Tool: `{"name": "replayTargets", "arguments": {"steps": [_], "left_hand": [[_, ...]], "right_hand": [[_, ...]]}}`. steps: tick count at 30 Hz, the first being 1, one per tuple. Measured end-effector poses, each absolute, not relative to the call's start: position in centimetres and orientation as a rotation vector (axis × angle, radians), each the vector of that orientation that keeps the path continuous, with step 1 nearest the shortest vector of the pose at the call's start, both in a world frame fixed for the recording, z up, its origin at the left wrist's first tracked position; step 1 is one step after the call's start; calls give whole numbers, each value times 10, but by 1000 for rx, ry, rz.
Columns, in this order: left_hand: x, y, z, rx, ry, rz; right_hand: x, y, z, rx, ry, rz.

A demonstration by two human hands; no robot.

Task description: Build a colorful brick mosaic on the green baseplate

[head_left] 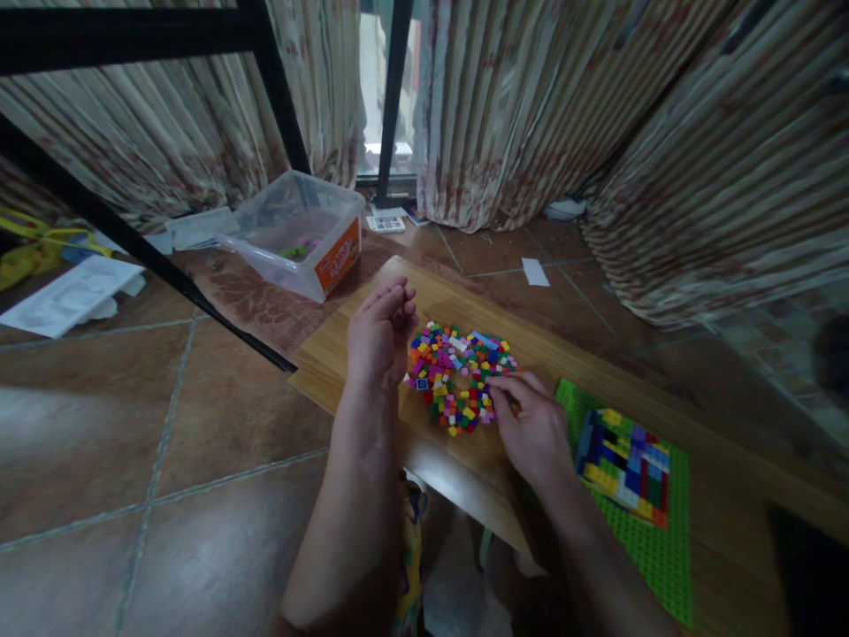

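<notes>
A heap of small multicoloured toy bricks [441, 358] is spread on the wooden bench top, with a bare patch near its middle. My left hand [383, 329] is raised at the heap's left side, palm turned up and fingers curled in; whatever they may hold is hidden. At the heap's right edge my right hand [531, 425] has its thumb and forefinger pinched together over the bricks. Anything between those fingertips is too small to make out. To the right of this hand lies a green baseplate [676, 495], bearing a built patch of coloured bricks [627, 464].
A clear plastic bin [271, 265] with an orange label and a few pieces inside stands on a mat beyond the bench [358, 354]. A black metal frame [165, 265] slants across the left. White foam [70, 292] and papers lie on the tiled floor; curtains hang behind.
</notes>
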State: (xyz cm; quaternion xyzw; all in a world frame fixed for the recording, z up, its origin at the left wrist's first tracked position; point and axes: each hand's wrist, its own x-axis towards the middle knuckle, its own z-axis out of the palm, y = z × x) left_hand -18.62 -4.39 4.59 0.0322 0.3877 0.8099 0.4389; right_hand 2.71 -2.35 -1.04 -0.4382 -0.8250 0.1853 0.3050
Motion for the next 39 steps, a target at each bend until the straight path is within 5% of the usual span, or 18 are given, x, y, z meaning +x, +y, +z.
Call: {"name": "replayTargets", "arguments": {"steps": [9,28,39], "left_hand": [[-184,-42,49,81,1003,2000],[-179,-37,57,117,1041,1976],[-138,-17,56,281,1129,1855]], "right_hand": [[3,-61,-5,-1110,-2240,610],[-49,-73,-10,-1266,-2438,345],[62,-42,37,-1248,-1976,628]]}}
